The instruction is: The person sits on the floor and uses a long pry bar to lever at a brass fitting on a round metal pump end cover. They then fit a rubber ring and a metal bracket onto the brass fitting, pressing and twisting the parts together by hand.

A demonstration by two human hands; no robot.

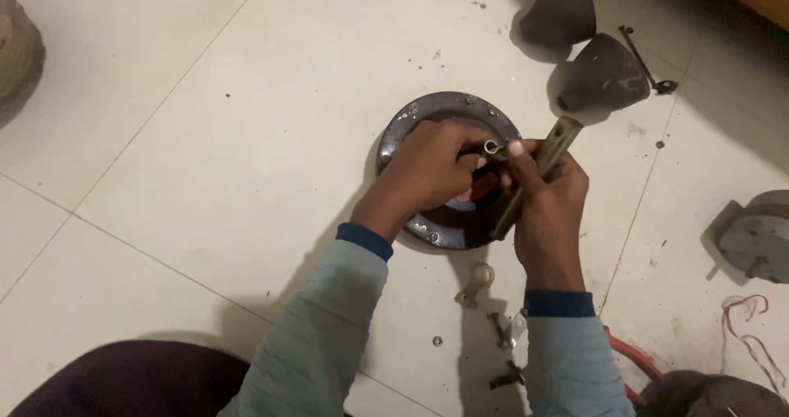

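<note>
Left hand: grip closed, fingertips pinching a small silver metal pin, apparently a split pin; detail is blurred. Beneath, a round dark metal plate lies on the white tiled floor. Right hand: grip closed around a dull brass-coloured metal rod, held tilted over the plate.

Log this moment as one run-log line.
left hand: pinching small metal ring | right hand: holding brass rod | below: round dark metal cover on tiled floor

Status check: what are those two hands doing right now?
Right hand grips brass rod. Left hand pinches small metal clip at it. Round metal cover beneath, loose hardware nearby.
</note>
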